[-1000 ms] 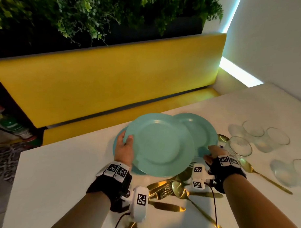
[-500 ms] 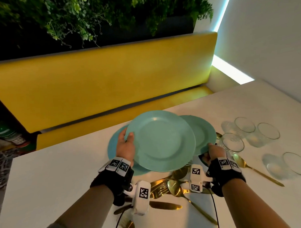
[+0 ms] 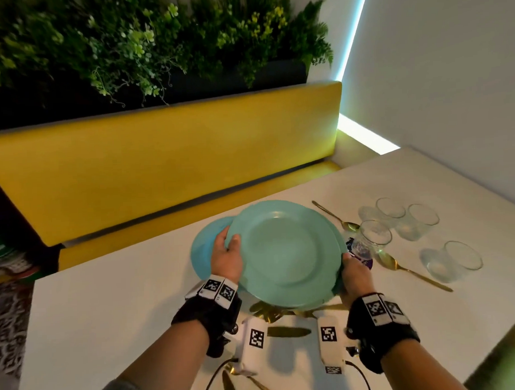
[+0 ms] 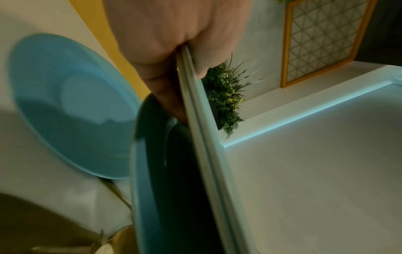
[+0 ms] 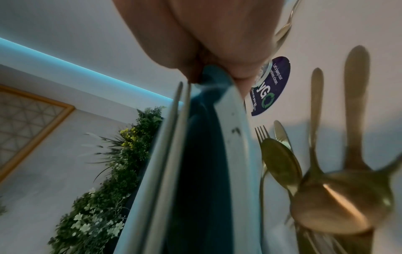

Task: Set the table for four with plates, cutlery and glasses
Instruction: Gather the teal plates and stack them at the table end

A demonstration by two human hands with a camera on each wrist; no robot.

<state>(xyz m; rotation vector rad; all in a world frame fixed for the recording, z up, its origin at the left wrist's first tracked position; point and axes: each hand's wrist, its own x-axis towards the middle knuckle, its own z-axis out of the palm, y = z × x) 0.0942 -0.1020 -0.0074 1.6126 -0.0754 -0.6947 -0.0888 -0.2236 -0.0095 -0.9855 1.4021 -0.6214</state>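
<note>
Both hands hold a stack of teal plates (image 3: 287, 252) just above the white table (image 3: 114, 302). My left hand (image 3: 227, 254) grips the stack's left rim, thumb on top. My right hand (image 3: 354, 274) grips the right rim. In the left wrist view the stacked rims (image 4: 202, 137) run out from under the thumb. One blue plate (image 3: 204, 249) lies flat on the table behind my left hand. Several glasses (image 3: 420, 218) stand to the right. Gold cutlery (image 3: 269, 311) lies under the stack's near edge, mostly hidden.
Two gold spoons (image 3: 336, 217) (image 3: 408, 271) lie near the glasses, one glass (image 3: 371, 240) close to my right hand. A purple round sticker (image 5: 272, 86) sits under that hand. A yellow bench (image 3: 161, 157) runs along the table's far edge; a wall (image 3: 451, 100) rises at right.
The plate in my left hand and the one under my right hand have come together into one stack, now held by both hands and shifted right. A spoon behind is uncovered.
</note>
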